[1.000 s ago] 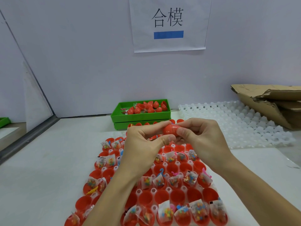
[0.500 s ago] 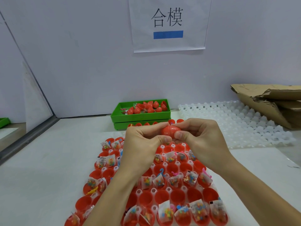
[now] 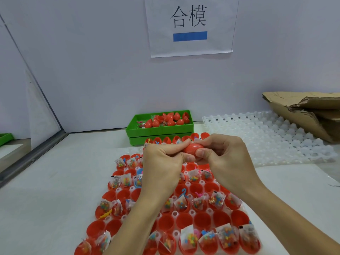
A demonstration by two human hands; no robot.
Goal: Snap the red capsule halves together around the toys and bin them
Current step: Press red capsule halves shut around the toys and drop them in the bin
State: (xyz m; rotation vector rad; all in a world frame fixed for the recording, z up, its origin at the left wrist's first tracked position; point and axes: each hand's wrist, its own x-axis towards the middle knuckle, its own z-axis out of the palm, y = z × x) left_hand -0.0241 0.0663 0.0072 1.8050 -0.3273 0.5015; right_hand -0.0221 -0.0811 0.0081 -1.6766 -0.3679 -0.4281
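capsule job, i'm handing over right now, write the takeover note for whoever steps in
Left hand and right hand: both pinch one red capsule end to end, held above the tray.
Tray: many open red halves, most with bagged toys, some bare.
Done: a batch of capsules lies in the green bin behind the tray.
Left: check that this capsule has snapped shut, drop it in the bin, then close and bin the remaining ones.
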